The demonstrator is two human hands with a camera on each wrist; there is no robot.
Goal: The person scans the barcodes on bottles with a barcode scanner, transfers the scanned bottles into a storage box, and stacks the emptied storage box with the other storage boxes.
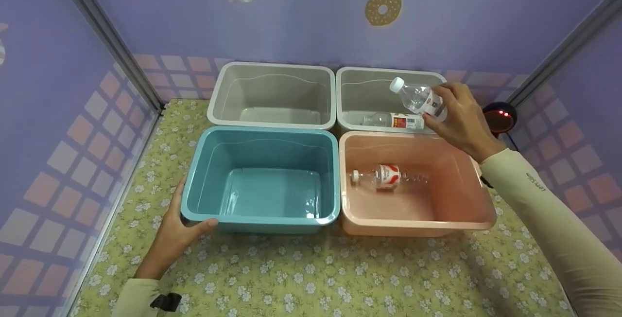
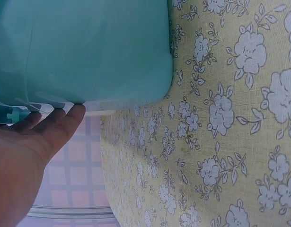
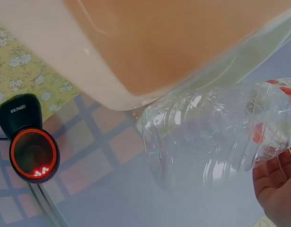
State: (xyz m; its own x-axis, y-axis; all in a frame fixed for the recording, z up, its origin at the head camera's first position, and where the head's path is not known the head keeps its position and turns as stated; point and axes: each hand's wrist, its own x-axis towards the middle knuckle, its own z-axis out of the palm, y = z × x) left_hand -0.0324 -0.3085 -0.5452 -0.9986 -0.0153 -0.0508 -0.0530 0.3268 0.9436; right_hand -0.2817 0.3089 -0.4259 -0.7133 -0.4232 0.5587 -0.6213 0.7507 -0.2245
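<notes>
My right hand (image 1: 461, 117) grips a clear plastic bottle (image 1: 415, 97) with a white cap and a small label. It holds the bottle tilted, cap toward the upper left, over the back-right grey bin (image 1: 342, 98). In the right wrist view the ribbed base of this bottle (image 3: 197, 137) faces the camera. Lying in that grey bin is another clear bottle (image 1: 401, 121) with a red and yellow label. My left hand (image 1: 177, 227) rests against the front-left corner of the blue bin (image 1: 262, 220), its fingers (image 2: 65, 125) fairly straight along the side beneath the rim.
In the front-right pink bin (image 1: 418, 223) lies a clear bottle (image 1: 388, 176) with a red and white label. Another grey bin (image 1: 272, 126) stands back left. A dark round device (image 1: 499, 117) with red lights sits right of the bins. Purple walls enclose the flower-patterned tabletop (image 1: 272, 278).
</notes>
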